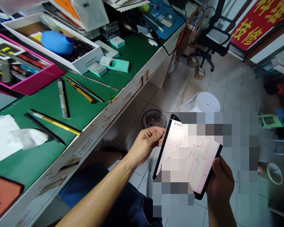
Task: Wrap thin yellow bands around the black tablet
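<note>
A black tablet (201,157) with a lit white screen is held over my lap, tilted, partly blurred out. My left hand (145,143) pinches its left edge with fingers curled. My right hand (220,179) grips its lower right corner from underneath, thumb on the frame. Both hands are off the bench, above the tiled floor.
A green-topped workbench (49,110) runs along the left with thin tools (62,97), white tissue (11,137), a pink tray (35,83), a white box holding a blue blower (56,42) and teal cases (118,64). A bin (153,118), white stool (207,102) and office chair (213,37) stand on the floor.
</note>
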### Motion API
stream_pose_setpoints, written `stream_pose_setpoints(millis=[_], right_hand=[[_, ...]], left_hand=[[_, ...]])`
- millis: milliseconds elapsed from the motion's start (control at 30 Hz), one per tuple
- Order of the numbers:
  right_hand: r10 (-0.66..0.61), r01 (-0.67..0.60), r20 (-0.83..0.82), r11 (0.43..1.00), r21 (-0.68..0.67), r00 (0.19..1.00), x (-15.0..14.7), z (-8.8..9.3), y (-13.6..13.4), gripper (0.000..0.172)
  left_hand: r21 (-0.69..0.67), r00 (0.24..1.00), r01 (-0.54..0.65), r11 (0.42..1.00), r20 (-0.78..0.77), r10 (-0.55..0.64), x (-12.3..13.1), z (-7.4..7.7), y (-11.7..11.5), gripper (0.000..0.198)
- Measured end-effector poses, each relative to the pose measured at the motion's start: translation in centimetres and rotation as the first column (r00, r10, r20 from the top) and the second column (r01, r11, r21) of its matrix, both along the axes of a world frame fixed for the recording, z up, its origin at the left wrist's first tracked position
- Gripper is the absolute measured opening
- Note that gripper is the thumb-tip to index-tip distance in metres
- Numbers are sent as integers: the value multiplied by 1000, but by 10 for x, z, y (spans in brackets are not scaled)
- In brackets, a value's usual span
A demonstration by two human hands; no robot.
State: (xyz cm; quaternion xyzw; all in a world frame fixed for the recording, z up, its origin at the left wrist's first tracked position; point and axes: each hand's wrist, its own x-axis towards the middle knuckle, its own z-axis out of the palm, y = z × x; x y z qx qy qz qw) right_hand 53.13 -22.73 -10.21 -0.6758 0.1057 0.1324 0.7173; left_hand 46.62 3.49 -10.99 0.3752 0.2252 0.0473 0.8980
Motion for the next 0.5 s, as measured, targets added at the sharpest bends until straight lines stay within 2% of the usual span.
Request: stream_pose_setpoints(millis=[133, 333, 400, 500], right_hand=[[-33, 33, 4, 999, 5, 999, 0, -4, -5, 28], [-42, 42, 39, 999, 6, 998, 0, -6, -7, 28], [-27, 27, 25, 1000, 12, 999, 0, -4, -5, 27], [-36, 36, -11, 999, 12, 999, 0, 0, 0, 27]], left_hand=[[18, 999, -35, 999, -15, 35, -3, -1, -4, 32], [273, 984, -109, 956, -106, 143, -4, 2, -13, 32], [260, 981, -142, 955, -90, 170, -2, 4, -13, 32], [166, 982, -175, 970, -43, 185, 3, 2, -7, 32]])
